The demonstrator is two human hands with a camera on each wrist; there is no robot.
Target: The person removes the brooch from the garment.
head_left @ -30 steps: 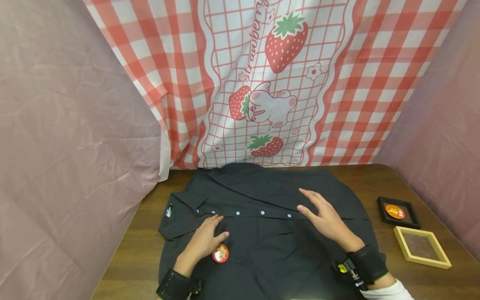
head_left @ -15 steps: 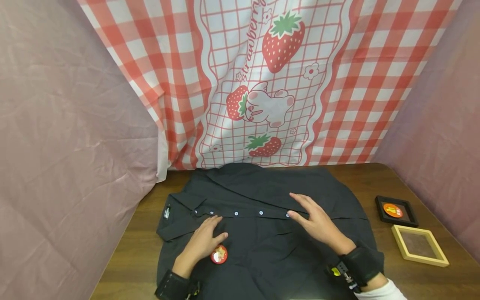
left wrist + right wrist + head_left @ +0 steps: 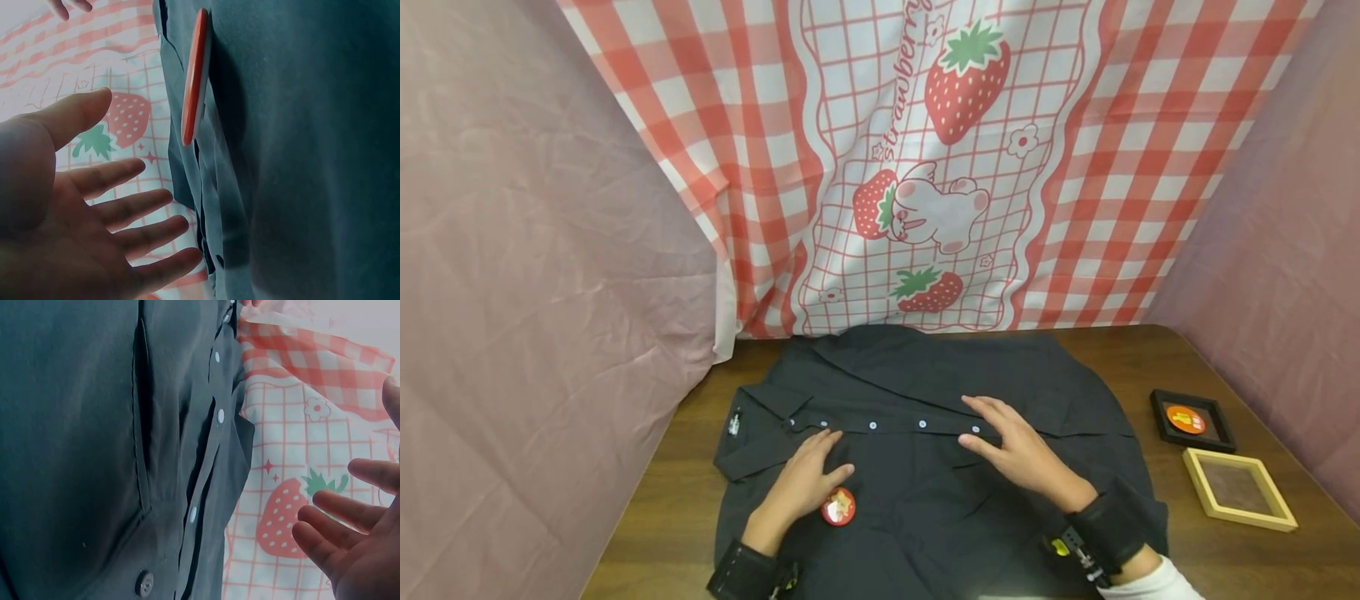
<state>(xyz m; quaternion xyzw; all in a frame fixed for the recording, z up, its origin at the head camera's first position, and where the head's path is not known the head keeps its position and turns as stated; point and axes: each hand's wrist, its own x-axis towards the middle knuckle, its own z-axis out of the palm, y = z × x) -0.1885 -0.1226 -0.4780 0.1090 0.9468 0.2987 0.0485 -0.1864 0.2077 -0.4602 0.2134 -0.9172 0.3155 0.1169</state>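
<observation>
Dark shirt (image 3: 917, 492), spread toward the far edge of the bench (image 3: 647, 500), lies beneath left hand (image 3: 805, 482) and right hand (image 3: 1028, 454), both splayed and empty; step judged preparatory, gripping the red badge (image 3: 838, 507) would require curling the left.

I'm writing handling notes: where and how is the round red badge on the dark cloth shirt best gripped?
Probably pinch the round red badge at opposite rim edges, from above: this thin disc lies face up on the dark cloth shirt, rim exposed. The left hand is nearest.

There are two badges (image 3: 838, 507), two frames (image 3: 1251, 522), two wrist straps (image 3: 741, 571), one shirt (image 3: 887, 492) and one table (image 3: 658, 500).
</observation>
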